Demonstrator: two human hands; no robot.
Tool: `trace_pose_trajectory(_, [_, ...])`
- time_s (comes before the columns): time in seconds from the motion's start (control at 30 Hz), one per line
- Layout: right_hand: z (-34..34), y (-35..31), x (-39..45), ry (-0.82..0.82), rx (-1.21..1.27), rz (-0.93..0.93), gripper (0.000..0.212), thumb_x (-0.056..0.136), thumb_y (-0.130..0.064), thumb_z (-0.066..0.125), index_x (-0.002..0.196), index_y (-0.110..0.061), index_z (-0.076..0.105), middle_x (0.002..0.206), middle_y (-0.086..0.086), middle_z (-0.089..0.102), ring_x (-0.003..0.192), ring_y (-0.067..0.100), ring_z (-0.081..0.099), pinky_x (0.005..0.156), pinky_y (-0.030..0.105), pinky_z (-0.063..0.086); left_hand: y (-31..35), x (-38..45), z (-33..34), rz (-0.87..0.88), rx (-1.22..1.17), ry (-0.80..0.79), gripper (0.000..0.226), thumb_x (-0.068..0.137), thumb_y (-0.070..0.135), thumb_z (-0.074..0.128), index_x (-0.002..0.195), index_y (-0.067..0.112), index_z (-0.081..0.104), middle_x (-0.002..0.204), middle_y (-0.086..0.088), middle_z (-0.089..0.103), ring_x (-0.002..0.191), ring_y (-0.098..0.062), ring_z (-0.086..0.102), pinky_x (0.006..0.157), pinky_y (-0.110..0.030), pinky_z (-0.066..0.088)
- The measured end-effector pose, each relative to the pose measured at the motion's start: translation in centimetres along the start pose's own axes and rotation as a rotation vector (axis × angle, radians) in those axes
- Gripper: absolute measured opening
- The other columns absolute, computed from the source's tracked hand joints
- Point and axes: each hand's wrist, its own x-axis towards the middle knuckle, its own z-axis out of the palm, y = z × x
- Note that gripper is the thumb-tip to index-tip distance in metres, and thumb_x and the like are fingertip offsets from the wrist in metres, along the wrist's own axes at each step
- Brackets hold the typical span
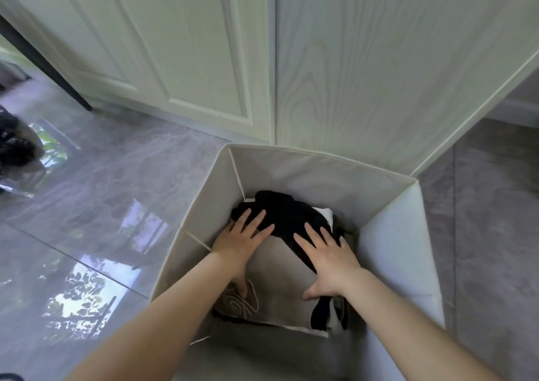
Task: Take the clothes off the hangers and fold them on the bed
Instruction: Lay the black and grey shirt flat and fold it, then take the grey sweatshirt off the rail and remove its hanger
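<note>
1. a cream fabric storage bin [390, 252] stands open on the grey glossy tile floor [96, 193], just in front of pale wood-grain cupboard doors [379, 59].
2. inside the bin lies a stack of folded clothes: a black garment [284, 214] toward the bin's far wall, lying partly over a beige folded garment [277, 275] that fills the nearer part.
3. a bit of white cloth [323, 214] shows from under the black garment, toward the bin's right wall.
4. the left hand [240, 242] reaches down into the bin by its left wall, fingers straight and spread; the fingertips lie flat on the black garment, the palm over the beige one, the thumb pointing back along the beige cloth. it grasps nothing.
5. the right hand [328, 259] lies flat on the right side of the stack, fingers spread over the black garment, thumb out over the beige garment; it too presses without grasping.
6. both bare forearms come in over the bin's near wall.
</note>
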Motion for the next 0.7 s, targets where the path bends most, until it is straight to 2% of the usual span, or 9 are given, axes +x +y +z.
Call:
trace_pose_trajectory(0.27, [1.7,0.3,2.8,-0.053,0.046,0.047,0.122,0.064,-0.058,0.076,0.149,-0.035,-0.007,0.157,-0.004,-0.020,0.146,0.026,-0.008,0.115,0.052,0.010,0.6,2.5,1.1,-0.048,-0.009,-0.026,0.147,0.050,0.046,0.089,0.146,0.030,-0.021,0.153,0.000,-0.031,0.141,-0.029,-0.025,0.116,-0.040,0.008])
trace_pose_trajectory(0.5, [1.4,-0.7,2.2,-0.039,-0.061,0.052,0.118,0.068,-0.062,0.071,0.150,-0.029,-0.007,0.158,0.002,-0.017,0.146,0.031,-0.005,0.114,0.056,0.010,0.6,2.1,1.8,-0.083,0.017,-0.003,0.145,0.052,0.045,0.088,0.145,0.031,-0.022,0.153,-0.001,-0.031,0.141,-0.030,-0.024,0.117,-0.042,0.007])
trace_pose_trajectory(0.63, [-1.0,-0.5,-0.5,0.006,-0.108,-0.008,0.112,0.069,-0.061,0.069,0.151,-0.025,0.002,0.159,0.004,-0.005,0.146,0.029,0.003,0.116,0.051,0.012,1.1,0.5,0.4,-0.096,0.046,-0.048,0.143,0.056,0.046,0.086,0.145,0.027,-0.023,0.152,-0.004,-0.032,0.141,-0.031,-0.024,0.117,-0.046,-0.003])
trace_pose_trajectory(0.7, [-3.6,0.1,-1.9,0.062,-0.069,-0.009,0.108,0.071,-0.064,0.067,0.151,-0.024,0.006,0.159,0.002,-0.001,0.145,0.028,0.007,0.116,0.045,0.020,0.9,-0.6,-1.7,-0.090,0.011,-0.022,0.142,0.054,0.051,0.085,0.148,0.024,-0.018,0.153,-0.005,-0.031,0.142,-0.029,-0.022,0.118,-0.046,-0.001])
